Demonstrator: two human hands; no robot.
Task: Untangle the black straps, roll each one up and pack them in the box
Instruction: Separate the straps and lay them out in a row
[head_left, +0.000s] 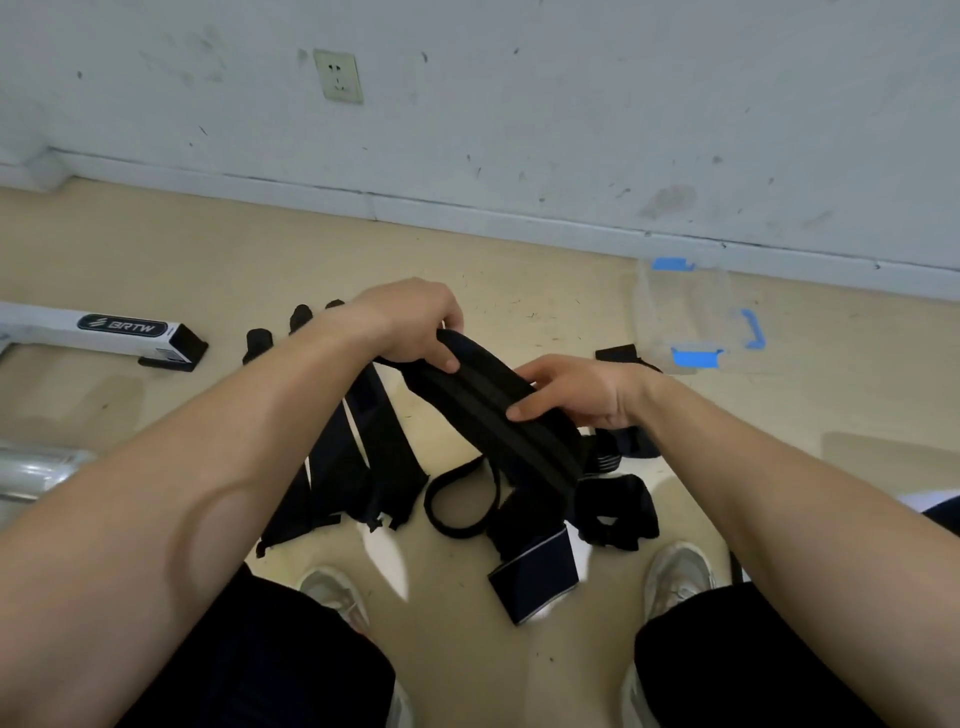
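I hold a wide black strap (483, 400) up between both hands, above the floor. My left hand (415, 322) grips its upper end, fingers curled over the top edge. My right hand (576, 389) pinches the strap lower down, thumb on the near face. The rest of the strap hangs down into a tangle of black straps (374, 467) on the floor in front of my feet, with a loose loop (457, 499) in the middle. A clear plastic box (685, 317) with blue latches stands on the floor at the right, near the wall.
A white bar marked BRTW (104, 332) lies on the floor at the left, with a shiny metal part (31, 467) below it. Small black pieces (260, 340) lie beyond my left arm. My shoes (675, 577) stand close under the straps. The wall (519, 130) is just behind.
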